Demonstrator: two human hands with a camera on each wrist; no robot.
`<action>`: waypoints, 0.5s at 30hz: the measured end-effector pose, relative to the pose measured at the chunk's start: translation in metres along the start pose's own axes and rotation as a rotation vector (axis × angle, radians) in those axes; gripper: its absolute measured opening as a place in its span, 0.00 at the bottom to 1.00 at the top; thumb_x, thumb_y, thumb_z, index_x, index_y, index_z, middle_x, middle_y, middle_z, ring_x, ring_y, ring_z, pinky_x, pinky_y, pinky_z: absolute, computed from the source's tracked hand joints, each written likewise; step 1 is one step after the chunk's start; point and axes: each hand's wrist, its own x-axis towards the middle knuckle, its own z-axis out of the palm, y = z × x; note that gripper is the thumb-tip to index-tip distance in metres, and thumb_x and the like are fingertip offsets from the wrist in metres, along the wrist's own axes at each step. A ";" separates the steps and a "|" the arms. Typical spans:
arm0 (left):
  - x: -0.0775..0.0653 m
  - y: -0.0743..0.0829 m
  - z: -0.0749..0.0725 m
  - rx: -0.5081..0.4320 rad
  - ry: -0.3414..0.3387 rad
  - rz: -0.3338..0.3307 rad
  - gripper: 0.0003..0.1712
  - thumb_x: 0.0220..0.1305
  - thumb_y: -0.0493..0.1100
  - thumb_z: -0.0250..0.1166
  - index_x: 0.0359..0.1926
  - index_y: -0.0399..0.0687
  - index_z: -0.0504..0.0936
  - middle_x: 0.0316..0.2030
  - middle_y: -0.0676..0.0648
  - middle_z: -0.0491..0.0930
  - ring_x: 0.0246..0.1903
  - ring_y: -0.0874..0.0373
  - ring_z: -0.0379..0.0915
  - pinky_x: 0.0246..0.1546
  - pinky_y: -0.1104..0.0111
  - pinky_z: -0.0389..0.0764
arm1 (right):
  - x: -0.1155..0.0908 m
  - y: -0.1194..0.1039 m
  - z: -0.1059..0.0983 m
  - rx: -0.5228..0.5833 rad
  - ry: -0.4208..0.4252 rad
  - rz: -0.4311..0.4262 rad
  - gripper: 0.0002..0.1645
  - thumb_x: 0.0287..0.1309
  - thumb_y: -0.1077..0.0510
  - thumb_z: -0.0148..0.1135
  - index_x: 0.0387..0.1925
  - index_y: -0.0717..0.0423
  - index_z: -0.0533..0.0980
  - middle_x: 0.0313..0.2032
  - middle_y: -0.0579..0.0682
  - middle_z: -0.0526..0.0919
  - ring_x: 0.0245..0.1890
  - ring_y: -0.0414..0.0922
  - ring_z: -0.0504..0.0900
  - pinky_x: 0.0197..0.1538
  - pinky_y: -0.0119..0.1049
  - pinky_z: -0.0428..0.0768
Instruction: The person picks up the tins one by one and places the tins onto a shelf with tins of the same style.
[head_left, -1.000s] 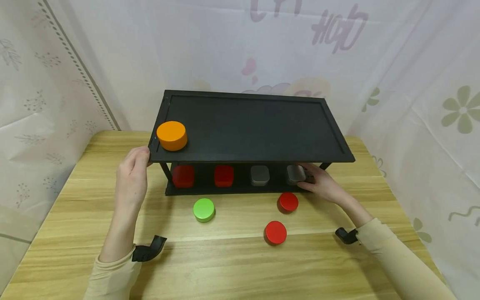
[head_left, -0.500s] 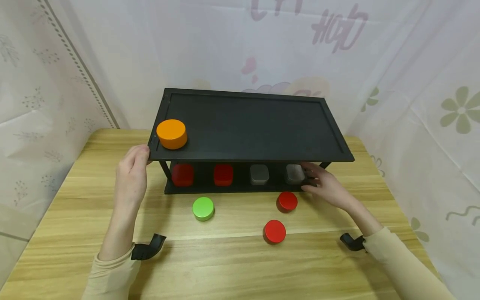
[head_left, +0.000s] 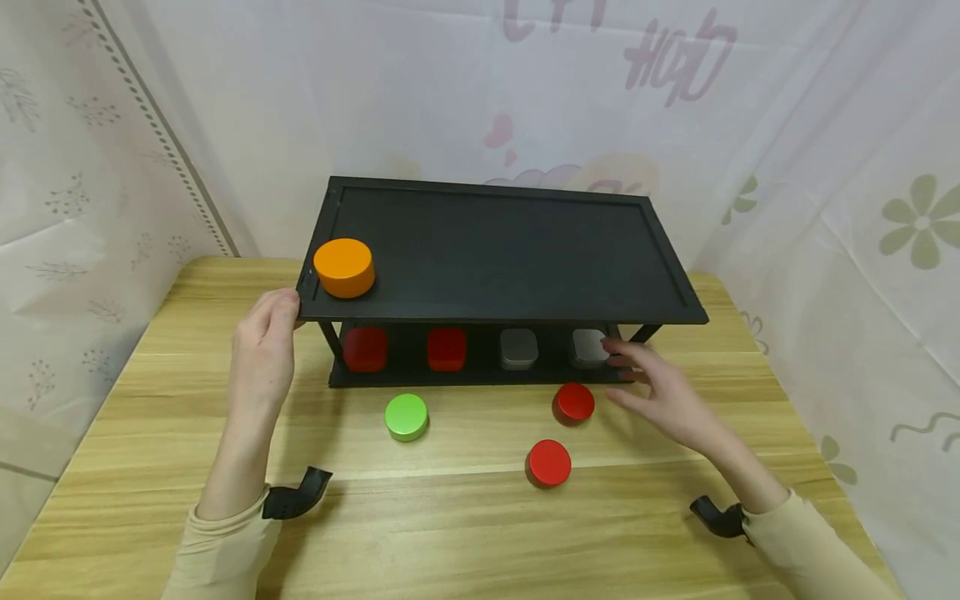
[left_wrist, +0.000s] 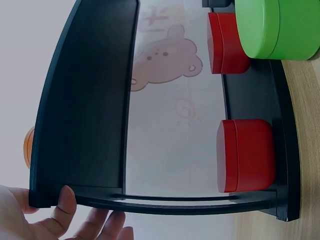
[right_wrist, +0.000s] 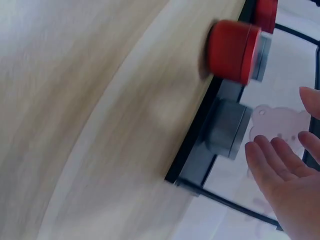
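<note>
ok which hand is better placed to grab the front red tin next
Probably the right hand: it holds nothing and is nearer the front red tin, while the left hand grips the shelf.

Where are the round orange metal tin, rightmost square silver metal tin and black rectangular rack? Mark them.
Round orange metal tin (head_left: 343, 265), head view: top face.
Rightmost square silver metal tin (head_left: 588, 346), head view: top face.
Black rectangular rack (head_left: 498, 257), head view: top board.

four round tins (head_left: 550, 462), four square tins (head_left: 518, 350), one black shelf (head_left: 495, 254)
</note>
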 end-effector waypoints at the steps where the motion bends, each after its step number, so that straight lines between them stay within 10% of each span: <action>1: 0.000 0.000 0.000 -0.003 0.001 0.003 0.27 0.72 0.56 0.41 0.54 0.46 0.79 0.54 0.51 0.76 0.47 0.70 0.70 0.55 0.67 0.70 | -0.001 -0.003 0.002 0.003 0.005 -0.024 0.40 0.52 0.59 0.69 0.66 0.49 0.64 0.64 0.50 0.68 0.58 0.50 0.74 0.55 0.42 0.79; 7: 0.000 -0.001 -0.001 -0.008 0.002 0.005 0.27 0.72 0.55 0.41 0.54 0.45 0.79 0.51 0.56 0.76 0.47 0.70 0.70 0.55 0.68 0.70 | -0.007 -0.021 0.016 0.034 -0.029 -0.089 0.40 0.52 0.58 0.68 0.66 0.45 0.63 0.62 0.50 0.71 0.57 0.47 0.74 0.57 0.28 0.77; 15: 0.000 0.000 -0.001 -0.009 0.001 0.009 0.27 0.72 0.55 0.41 0.54 0.44 0.79 0.52 0.53 0.77 0.46 0.69 0.70 0.55 0.67 0.70 | -0.010 -0.038 0.038 0.024 -0.097 -0.074 0.41 0.53 0.54 0.68 0.67 0.38 0.61 0.62 0.49 0.71 0.56 0.44 0.76 0.55 0.43 0.79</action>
